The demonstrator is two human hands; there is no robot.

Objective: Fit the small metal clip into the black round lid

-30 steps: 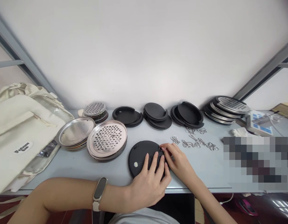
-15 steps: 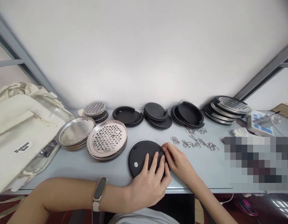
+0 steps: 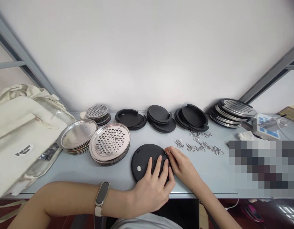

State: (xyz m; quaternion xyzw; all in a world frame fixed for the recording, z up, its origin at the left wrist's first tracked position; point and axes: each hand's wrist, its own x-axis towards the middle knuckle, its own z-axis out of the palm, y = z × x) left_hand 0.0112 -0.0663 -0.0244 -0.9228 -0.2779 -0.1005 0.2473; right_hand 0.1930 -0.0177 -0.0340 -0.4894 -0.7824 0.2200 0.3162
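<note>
Fingers (image 3: pixel 157 169) touch black disc (image 3: pixel 143 156); bag label (image 3: pixel 24 150) blurred.

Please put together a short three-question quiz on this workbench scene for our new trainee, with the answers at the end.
1. True or false: the left hand lies with its fingers spread on the black disc.

2. Which things lie just beyond the right hand?
A) a cream bag
B) a stack of bright metal discs
C) loose bent-wire pieces

3. Fill in the missing word: the wristband is worn on the ____ wrist.

Key: 1. True. 2. C. 3. left.
</note>
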